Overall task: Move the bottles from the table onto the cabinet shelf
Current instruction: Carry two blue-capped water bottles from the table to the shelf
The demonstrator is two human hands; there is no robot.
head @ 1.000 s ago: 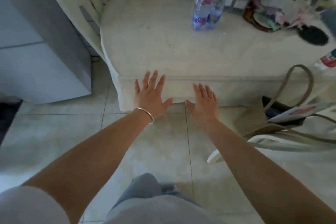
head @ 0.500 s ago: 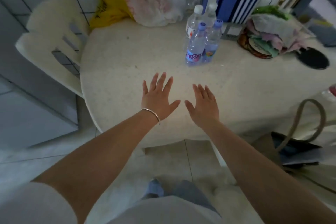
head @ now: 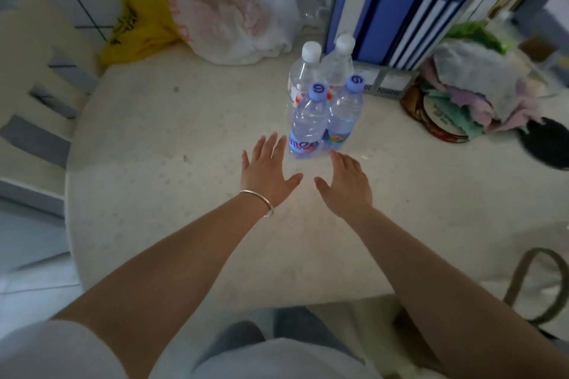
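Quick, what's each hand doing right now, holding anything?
Left hand: open, fingers spread, holding nothing, just short of the clear purple-capped plastic bottle.
Right hand: open, holding nothing.

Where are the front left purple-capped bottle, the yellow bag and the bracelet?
Front left purple-capped bottle (head: 308, 123): head view, clear body.
Yellow bag (head: 138, 24): head view, crumpled front.
Bracelet (head: 261, 198): head view, band on the left wrist.

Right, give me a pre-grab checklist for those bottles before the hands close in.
1. Left hand free, fingers straight: ok.
2. Right hand free, fingers straight: ok.
3. Two clear plastic bottles with purple caps upright in the front row: ok.
4. Two clear bottles with white caps upright behind them: ok.
5. Path across the pale speckled table to the front bottles unobstructed: ok.
6. Cabinet shelf ready: cannot tell, not in view.
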